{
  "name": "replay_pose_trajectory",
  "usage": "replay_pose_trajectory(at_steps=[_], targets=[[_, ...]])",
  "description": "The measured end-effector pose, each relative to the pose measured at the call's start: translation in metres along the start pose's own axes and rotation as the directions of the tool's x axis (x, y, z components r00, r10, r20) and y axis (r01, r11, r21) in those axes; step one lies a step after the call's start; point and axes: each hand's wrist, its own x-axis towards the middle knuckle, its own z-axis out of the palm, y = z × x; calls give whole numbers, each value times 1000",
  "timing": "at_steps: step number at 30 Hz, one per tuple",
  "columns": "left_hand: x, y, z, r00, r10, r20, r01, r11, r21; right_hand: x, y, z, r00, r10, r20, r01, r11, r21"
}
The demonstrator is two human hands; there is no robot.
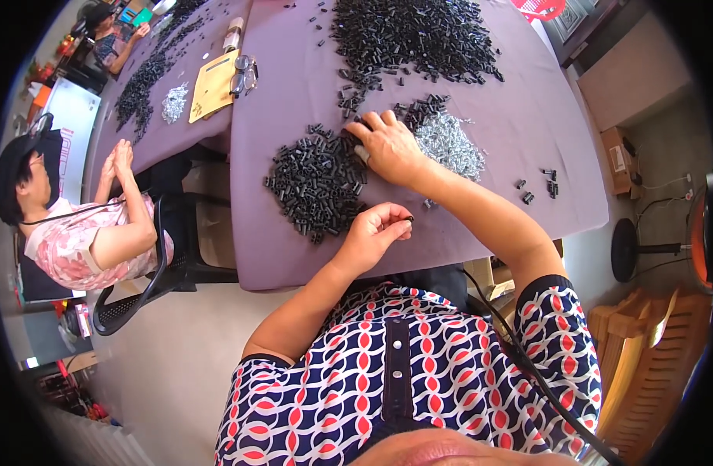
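My left hand [376,233] is closed in a pinch near the table's front edge, with a small black plastic piece [408,220] between thumb and fingertips. Beside it lies a heap of short black plastic pieces [314,182]. My right hand [390,147] reaches across from the right, palm down, its bent fingers apart over loose black pieces at that heap's upper right edge. A light-coloured band wraps one of its digits. Just right of this hand sits a pile of small silvery metal parts [450,145], with more black pieces along its far side.
A large black heap [415,39] covers the far part of the purple-clothed table [527,140]. Several loose black pieces [552,185] lie at the right. A seated co-worker [92,233] is at left; a yellow envelope [213,87] and glasses [245,75] lie beyond. A fan [624,248] stands right.
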Motion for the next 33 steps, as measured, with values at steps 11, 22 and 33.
replay_pose_trajectory(at_steps=[11, 22, 33], targets=[[-6, 9, 1, 997, -78, 16, 79, 995, -58, 77, 169, -43, 965, 235, -115, -260, 909, -327], [-6, 17, -2, 992, -114, 53, 119, 988, -103, 122, 217, -11, 939, 232, -253, -298, 916, -270], [-5, 13, -2, 997, -58, 45, 61, 997, -53, 104, 164, 4, 943, 280, -179, -303, 946, -117]])
